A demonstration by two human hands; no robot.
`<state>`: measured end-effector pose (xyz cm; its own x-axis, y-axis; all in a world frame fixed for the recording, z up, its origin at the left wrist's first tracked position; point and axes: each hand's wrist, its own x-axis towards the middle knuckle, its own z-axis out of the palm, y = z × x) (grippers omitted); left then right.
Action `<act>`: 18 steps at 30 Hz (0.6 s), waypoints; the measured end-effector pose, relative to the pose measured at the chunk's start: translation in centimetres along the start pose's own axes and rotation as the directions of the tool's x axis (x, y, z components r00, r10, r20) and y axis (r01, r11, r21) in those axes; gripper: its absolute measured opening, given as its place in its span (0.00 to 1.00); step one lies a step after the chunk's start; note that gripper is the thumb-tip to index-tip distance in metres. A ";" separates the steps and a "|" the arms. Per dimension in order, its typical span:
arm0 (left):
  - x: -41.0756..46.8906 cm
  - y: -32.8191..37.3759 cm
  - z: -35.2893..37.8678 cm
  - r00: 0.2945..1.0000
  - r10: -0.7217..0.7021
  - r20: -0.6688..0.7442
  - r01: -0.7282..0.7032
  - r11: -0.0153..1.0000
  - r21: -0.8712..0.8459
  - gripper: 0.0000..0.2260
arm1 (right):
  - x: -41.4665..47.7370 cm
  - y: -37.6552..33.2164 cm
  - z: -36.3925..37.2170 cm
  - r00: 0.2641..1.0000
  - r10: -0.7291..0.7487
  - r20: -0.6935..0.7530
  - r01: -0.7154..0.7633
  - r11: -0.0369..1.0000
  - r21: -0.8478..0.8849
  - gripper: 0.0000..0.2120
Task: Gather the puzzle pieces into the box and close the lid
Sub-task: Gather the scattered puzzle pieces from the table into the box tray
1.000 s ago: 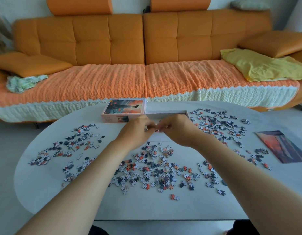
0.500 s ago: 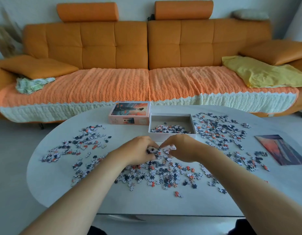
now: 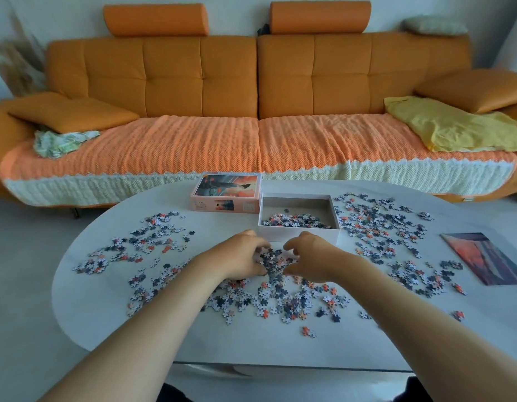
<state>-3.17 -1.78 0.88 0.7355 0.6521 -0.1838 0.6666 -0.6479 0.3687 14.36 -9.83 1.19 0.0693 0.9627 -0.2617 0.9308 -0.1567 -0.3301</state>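
- From my remote seat I see the left hand [image 3: 239,261] and the right hand [image 3: 310,256] low over the table [image 3: 106,303]. They face each other just in front of the box [image 3: 299,235].
- Both hands curl their fingers in around a small heap of puzzle pieces [image 3: 273,262], cupping it from either side (a narrow gap shows between the fingertips on the far side).
- The box stands open, with a shallow layer of pieces along its near wall.
- The lid [image 3: 226,188] lies picture side up, just beside the box on its left.
- Loose pieces are scattered across the table to the left, to the right and nearer to me than the hands.
- A picture sheet [image 3: 489,259] lies flat near the table's right edge, well apart from the box.
- Behind the table stands an orange sofa [image 3: 251,82] with a yellow cloth [image 3: 454,126] on its right end.
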 end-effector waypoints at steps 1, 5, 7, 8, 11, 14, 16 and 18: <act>0.0 -0.1 0.0 1.000 -0.015 0.015 0.014 1.000 0.008 0.28 | 0.0 0.0 -0.1 1.000 0.011 0.018 -0.011 1.000 -0.017 0.37; 0.3 0.2 0.7 0.999 -0.004 0.038 0.003 1.000 0.028 0.24 | 0.0 -0.5 0.2 0.999 0.002 0.045 0.001 0.998 -0.062 0.34; 0.5 0.5 0.6 1.000 0.001 0.019 -0.001 1.000 -0.011 0.20 | 0.3 -0.9 0.6 0.999 -0.043 -0.007 0.043 0.999 -0.028 0.23; 0.6 0.5 0.5 1.000 -0.005 0.009 0.005 1.000 -0.020 0.18 | 0.4 -1.1 0.7 0.997 -0.063 -0.034 0.062 0.998 -0.015 0.20; 0.7 0.5 0.5 0.999 -0.014 -0.045 0.012 0.999 -0.048 0.12 | 0.7 -1.4 0.8 0.992 -0.068 -0.102 0.070 0.997 0.016 0.15; 0.9 0.5 0.5 0.997 -0.020 -0.076 0.018 0.999 -0.033 0.11 | 0.9 -1.6 0.6 0.994 -0.027 -0.105 0.036 0.995 0.092 0.12; 1.1 0.3 0.5 0.996 -0.045 -0.073 0.041 0.998 -0.053 0.10 | 1.0 -1.7 0.5 0.995 0.005 -0.104 0.009 0.991 0.132 0.10; 1.3 0.3 0.4 0.996 -0.065 -0.068 0.059 0.995 -0.082 0.10 | 1.3 -1.5 0.4 0.994 0.034 -0.104 -0.016 0.985 0.172 0.06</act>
<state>-1.98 -1.28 0.38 0.6809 0.7180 -0.1444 0.6966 -0.5740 0.4304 12.94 -8.46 1.03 0.1381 0.9744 -0.1772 0.8540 -0.2078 -0.4770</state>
